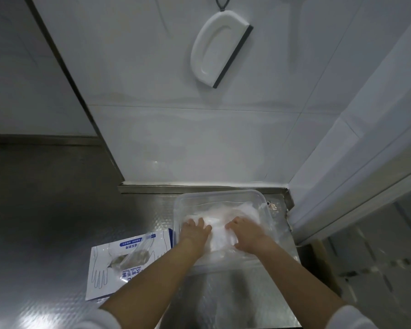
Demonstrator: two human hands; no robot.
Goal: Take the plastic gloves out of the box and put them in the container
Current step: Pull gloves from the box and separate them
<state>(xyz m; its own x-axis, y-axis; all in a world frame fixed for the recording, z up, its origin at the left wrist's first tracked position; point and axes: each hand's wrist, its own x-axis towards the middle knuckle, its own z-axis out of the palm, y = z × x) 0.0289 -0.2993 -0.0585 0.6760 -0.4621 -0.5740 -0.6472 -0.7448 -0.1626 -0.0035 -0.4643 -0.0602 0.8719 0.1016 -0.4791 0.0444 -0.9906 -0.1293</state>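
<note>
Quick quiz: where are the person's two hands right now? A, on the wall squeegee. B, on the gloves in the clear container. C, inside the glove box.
B: the left hand and the right hand both lie on the plastic gloves inside the clear container, with the box lying beside it.

On the box (100, 269): white carton face, near left, and all its print sits upside down to the camera.
Blue banner: right there along the far edge, white Chinese characters on a blue strip, too small to read.
Big title: large blue Chinese characters towards the near right of the face, partly covered. The last two look like 手套, and the others can't be made out.
English line: tiny blue print just beside the title. It seems to read "Disposable Gloves", but it's blurred.
Drawing: thin blue outline of a glove on the left side, fingers pointing near.
</note>
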